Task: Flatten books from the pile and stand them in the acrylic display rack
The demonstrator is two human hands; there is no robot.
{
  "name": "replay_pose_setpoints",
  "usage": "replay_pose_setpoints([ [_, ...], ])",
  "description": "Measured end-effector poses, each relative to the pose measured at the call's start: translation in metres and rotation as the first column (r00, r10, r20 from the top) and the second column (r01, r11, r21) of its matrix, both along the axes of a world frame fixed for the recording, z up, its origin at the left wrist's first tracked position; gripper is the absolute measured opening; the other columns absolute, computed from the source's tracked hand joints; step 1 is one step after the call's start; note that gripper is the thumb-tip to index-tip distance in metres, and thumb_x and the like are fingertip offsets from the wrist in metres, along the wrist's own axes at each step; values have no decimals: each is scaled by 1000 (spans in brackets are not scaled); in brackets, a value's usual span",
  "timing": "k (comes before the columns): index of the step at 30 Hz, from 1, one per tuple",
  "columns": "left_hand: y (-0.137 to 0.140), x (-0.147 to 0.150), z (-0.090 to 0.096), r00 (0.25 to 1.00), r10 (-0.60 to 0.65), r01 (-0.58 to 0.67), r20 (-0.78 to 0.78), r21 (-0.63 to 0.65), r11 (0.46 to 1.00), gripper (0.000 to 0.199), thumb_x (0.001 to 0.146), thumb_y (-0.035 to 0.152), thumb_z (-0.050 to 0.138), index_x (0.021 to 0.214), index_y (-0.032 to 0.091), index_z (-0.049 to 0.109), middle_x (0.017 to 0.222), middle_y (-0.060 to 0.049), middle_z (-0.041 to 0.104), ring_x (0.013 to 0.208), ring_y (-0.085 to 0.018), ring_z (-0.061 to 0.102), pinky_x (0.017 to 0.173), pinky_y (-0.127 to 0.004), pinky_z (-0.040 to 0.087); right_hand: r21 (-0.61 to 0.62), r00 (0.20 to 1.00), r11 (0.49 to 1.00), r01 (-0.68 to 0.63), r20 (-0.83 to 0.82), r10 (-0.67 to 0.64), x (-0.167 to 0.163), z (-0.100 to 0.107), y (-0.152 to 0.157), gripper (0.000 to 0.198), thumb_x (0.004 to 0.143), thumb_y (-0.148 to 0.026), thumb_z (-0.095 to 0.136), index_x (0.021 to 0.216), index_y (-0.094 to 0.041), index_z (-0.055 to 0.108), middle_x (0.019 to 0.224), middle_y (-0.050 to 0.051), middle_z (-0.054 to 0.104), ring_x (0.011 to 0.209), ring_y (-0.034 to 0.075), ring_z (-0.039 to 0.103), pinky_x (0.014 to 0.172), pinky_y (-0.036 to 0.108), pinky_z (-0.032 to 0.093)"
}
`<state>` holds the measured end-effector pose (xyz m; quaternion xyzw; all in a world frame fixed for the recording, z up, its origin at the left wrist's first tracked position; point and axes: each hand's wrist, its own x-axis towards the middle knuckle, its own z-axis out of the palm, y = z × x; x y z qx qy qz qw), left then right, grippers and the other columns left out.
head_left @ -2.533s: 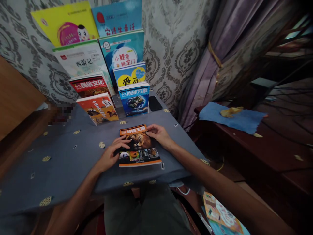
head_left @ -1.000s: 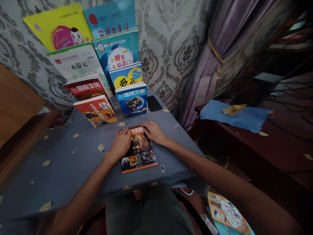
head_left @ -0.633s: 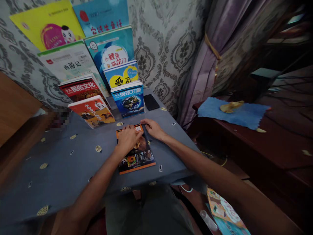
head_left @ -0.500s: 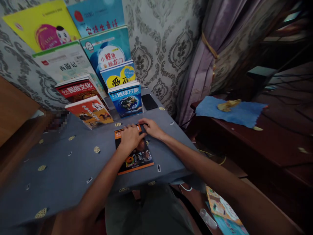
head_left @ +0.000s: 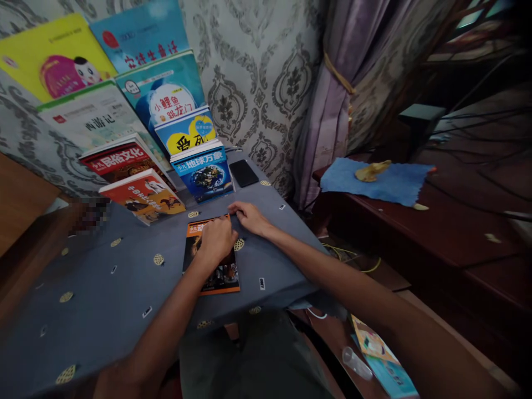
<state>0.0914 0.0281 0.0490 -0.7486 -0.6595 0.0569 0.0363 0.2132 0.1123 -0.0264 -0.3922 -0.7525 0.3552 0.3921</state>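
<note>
A thin book (head_left: 220, 281) with a dark cover, orange borders and small animal photos lies on the grey tablecloth in front of me. My left hand (head_left: 219, 239) rests across its upper right part, fingers curled at its right edge, and covers much of the picture. At the top right corner, my right hand (head_left: 249, 218) has its bent fingertips close together against the book. Behind stand a blue book with a globe (head_left: 210, 176) and an orange book with horse riders (head_left: 145, 199).
More upright books lean in rows at the wall, among them a red one (head_left: 120, 160) and a yellow one (head_left: 29, 55). A black phone (head_left: 243, 173) lies beside the globe book. To the right, a blue cloth (head_left: 332, 183) lies on a dark red table (head_left: 415, 233). A clear cup (head_left: 356, 363) is below.
The dark book has turned slightly and sits straighter before me. My left fingers have curled in more at its right edge. The view has shifted a little to the right.
</note>
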Motion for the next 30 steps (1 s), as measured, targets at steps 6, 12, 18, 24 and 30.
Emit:
replay_pose_setpoints([
  [6,4,-7,11,999,44,-43,11,-51,998,35,95,27,43,102,10,72,103,-21,75,100,-33,71,84,-39,50,-11,1000,1000,16,14,-16,2,1,-1,40,83,0,46,110,-18,68,101,5,78,98,19,72,94,37,54],
  [12,5,-13,19,998,50,-48,33,-71,996,38,96,29,38,101,12,73,104,-20,75,101,-32,71,83,-38,50,17,999,999,32,-2,-32,3,-1,0,39,85,-1,46,112,-20,67,100,5,78,97,19,72,93,38,54],
  [18,6,-16,16,998,38,-35,46,-72,997,39,97,27,37,101,12,73,104,-21,75,101,-33,71,86,-40,50,36,1000,999,25,-17,-24,3,-2,1,39,85,-2,45,113,-20,66,101,5,77,96,19,72,93,38,54],
  [24,3,-14,14,998,50,-48,44,-35,998,39,97,28,39,99,13,75,101,-20,76,97,-32,72,84,-40,51,70,998,998,2,-60,2,3,3,-3,44,84,-2,42,119,-17,64,104,7,77,98,20,71,93,39,53],
  [30,-3,-6,8,1000,23,-23,-8,-1,1000,39,96,27,39,97,12,75,97,-19,76,94,-32,73,82,-39,52,169,998,985,-36,53,27,2,7,-11,49,83,0,42,124,-19,62,108,5,76,104,21,66,97,39,49],
])
